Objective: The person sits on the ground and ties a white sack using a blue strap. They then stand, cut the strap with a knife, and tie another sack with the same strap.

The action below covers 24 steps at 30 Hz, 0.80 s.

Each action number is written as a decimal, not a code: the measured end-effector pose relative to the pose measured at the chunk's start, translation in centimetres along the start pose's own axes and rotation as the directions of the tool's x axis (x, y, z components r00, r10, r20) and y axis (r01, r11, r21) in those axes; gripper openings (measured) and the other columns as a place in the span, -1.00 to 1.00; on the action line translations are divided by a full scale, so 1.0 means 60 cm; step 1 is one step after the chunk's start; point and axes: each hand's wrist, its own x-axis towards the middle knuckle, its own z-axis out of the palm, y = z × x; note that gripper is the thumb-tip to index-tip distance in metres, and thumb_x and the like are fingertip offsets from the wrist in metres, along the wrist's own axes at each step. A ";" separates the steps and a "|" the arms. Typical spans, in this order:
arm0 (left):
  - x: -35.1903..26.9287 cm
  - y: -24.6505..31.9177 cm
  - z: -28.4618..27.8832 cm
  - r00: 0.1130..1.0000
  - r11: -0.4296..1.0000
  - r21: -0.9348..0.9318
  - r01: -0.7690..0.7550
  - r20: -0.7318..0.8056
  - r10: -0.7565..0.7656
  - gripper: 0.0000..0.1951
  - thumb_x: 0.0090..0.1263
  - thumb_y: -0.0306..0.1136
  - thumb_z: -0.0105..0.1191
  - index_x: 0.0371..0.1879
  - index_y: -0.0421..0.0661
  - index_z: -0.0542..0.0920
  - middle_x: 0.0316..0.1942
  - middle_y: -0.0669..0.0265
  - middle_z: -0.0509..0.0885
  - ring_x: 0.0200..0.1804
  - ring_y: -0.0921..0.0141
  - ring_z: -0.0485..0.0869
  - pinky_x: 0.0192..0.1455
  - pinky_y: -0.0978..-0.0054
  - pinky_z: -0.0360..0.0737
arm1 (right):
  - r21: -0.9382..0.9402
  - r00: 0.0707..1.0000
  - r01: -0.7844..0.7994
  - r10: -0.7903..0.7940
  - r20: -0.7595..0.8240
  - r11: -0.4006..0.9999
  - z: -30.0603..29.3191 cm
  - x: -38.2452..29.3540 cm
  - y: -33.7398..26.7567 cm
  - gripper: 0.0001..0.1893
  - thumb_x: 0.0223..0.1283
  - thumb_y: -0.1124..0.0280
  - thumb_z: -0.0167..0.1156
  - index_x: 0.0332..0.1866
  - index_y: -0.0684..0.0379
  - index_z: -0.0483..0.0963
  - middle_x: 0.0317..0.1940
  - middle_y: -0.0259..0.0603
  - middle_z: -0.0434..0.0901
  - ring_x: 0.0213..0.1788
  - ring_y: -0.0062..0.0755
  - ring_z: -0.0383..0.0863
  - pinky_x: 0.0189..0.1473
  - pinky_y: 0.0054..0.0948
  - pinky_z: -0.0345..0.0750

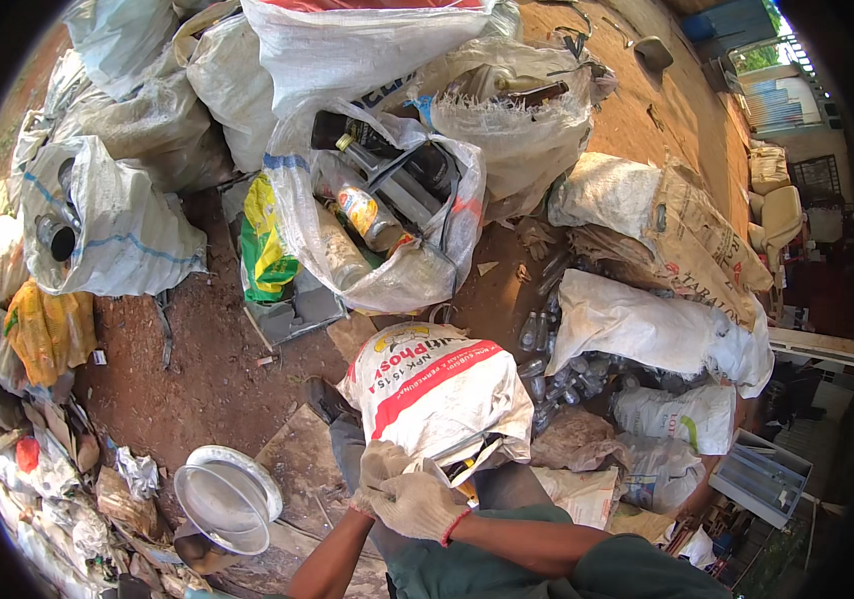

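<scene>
Both of my hands wear cream knitted work gloves with red cuffs. My left hand [383, 472] and my right hand [421, 503] meet at the lower edge of a white woven plastic sack [438, 382] with a red band, which lies over my lap. Which glove belongs to which arm is partly hidden where they overlap. The fingers are bent close to the sack's rim; exactly what they pinch cannot be seen. Dark and yellow items show in the sack's opening beside the gloves. Beyond it stands an open white sack [288, 224] full of glass bottles [367, 213].
Filled sacks [135, 127] crowd the far side. At left lies a sack [127, 239] with bottles, above heaped scrap [60, 487]. Plastic basins [225, 502] stand lower left. Small glass bottles [569, 382] lie near white sacks [629, 322] at right, with a grey tray [760, 479] beyond.
</scene>
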 end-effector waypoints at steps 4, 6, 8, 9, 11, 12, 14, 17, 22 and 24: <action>0.075 0.019 -0.023 0.984 0.985 0.112 -0.129 -0.108 0.141 -0.68 0.02 -0.09 0.38 -0.69 0.03 0.53 -0.66 0.27 0.47 -0.53 0.15 0.52 -0.34 0.18 0.43 | 0.033 0.989 0.065 -0.060 -0.135 0.997 -0.040 0.017 -0.035 -0.60 0.31 0.00 0.25 -0.36 0.15 0.71 -0.43 0.09 0.70 -0.30 0.15 0.74 -0.28 0.01 0.60; 0.118 0.035 -0.015 0.952 0.986 0.099 -0.138 -0.260 0.159 -0.57 -0.03 -0.15 0.51 -0.72 0.01 0.43 -0.68 0.28 0.40 -0.58 0.18 0.45 -0.43 0.20 0.35 | 0.087 0.963 0.154 -0.129 -0.238 0.984 -0.069 0.003 -0.040 -0.64 0.30 0.07 0.28 -0.41 0.17 0.67 -0.47 0.07 0.68 -0.34 0.16 0.72 -0.33 0.00 0.56; 0.154 0.050 -0.007 0.943 0.982 0.160 -0.100 -0.301 0.144 -0.52 0.03 -0.11 0.52 -0.78 -0.01 0.42 -0.70 0.25 0.43 -0.58 0.17 0.47 -0.46 0.17 0.33 | 0.139 0.986 0.036 -0.012 -0.166 0.990 -0.107 -0.020 -0.033 -0.64 0.30 0.13 0.30 -0.47 0.20 0.59 -0.55 0.00 0.62 -0.45 0.09 0.64 -0.38 -0.06 0.50; 0.175 0.056 -0.001 0.957 0.974 0.221 -0.044 -0.272 0.105 -0.53 0.07 -0.05 0.48 -0.77 -0.01 0.46 -0.69 0.24 0.46 -0.56 0.17 0.50 -0.42 0.16 0.36 | 0.149 0.991 -0.022 0.042 -0.128 0.989 -0.132 -0.028 -0.024 -0.64 0.31 0.16 0.30 -0.50 0.21 0.55 -0.59 -0.03 0.58 -0.50 0.05 0.61 -0.41 -0.09 0.47; 0.212 0.070 0.018 0.975 0.934 0.348 0.078 -0.222 0.002 -0.52 0.17 0.06 0.39 -0.76 -0.02 0.54 -0.67 0.22 0.53 -0.52 0.15 0.56 -0.34 0.14 0.41 | 0.574 0.944 -0.229 0.324 -0.068 0.786 -0.176 -0.051 -0.009 -0.53 0.37 0.25 0.35 -0.65 0.19 0.39 -0.73 -0.48 0.37 -0.61 -0.67 0.26 -0.54 -0.41 0.25; 0.230 0.078 0.031 0.985 0.902 0.406 0.144 -0.145 -0.092 -0.52 0.20 0.13 0.34 -0.70 -0.03 0.63 -0.61 0.20 0.63 -0.48 0.17 0.63 -0.30 0.12 0.44 | 0.612 0.909 -0.283 0.410 -0.076 0.739 -0.207 -0.056 0.007 -0.51 0.36 0.32 0.35 -0.70 0.16 0.36 -0.70 -0.58 0.33 -0.58 -0.78 0.22 -0.55 -0.49 0.18; 0.263 0.084 0.053 0.986 0.883 0.439 0.164 -0.044 -0.161 -0.47 0.26 0.27 0.20 -0.59 -0.01 0.75 -0.51 0.16 0.73 -0.38 0.20 0.72 -0.20 0.16 0.52 | 0.700 0.873 -0.243 0.466 -0.143 0.671 -0.250 -0.072 0.031 -0.51 0.35 0.34 0.35 -0.72 0.15 0.35 -0.70 -0.57 0.31 -0.59 -0.77 0.20 -0.55 -0.51 0.17; 0.298 0.078 0.077 0.965 0.868 0.466 0.172 0.099 -0.244 -0.42 0.26 0.34 0.12 -0.51 0.01 0.79 -0.44 0.15 0.78 -0.32 0.19 0.76 -0.16 0.16 0.56 | 0.710 0.859 -0.219 0.477 -0.186 0.670 -0.290 -0.080 0.078 -0.52 0.34 0.35 0.36 -0.71 0.13 0.37 -0.70 -0.55 0.34 -0.60 -0.77 0.24 -0.55 -0.54 0.19; 0.290 0.102 0.065 0.952 0.853 0.475 0.215 0.092 -0.291 -0.41 0.26 0.36 0.12 -0.48 0.01 0.80 -0.44 0.13 0.78 -0.35 0.13 0.77 -0.20 0.12 0.59 | 0.825 0.862 -0.044 0.439 -0.253 0.563 -0.296 -0.098 0.130 -0.62 0.26 0.34 0.43 -0.66 0.09 0.49 -0.69 -0.55 0.41 -0.64 -0.78 0.26 -0.59 -0.57 0.14; 0.276 0.131 0.053 0.900 0.849 0.420 0.322 0.144 -0.412 -0.43 0.28 0.33 0.14 -0.53 0.02 0.79 -0.53 0.14 0.74 -0.44 0.13 0.73 -0.32 0.13 0.58 | 0.866 0.856 -0.160 0.503 -0.117 0.474 -0.296 -0.118 0.133 -0.63 0.26 0.32 0.43 -0.65 0.09 0.50 -0.71 -0.54 0.42 -0.67 -0.76 0.27 -0.61 -0.57 0.14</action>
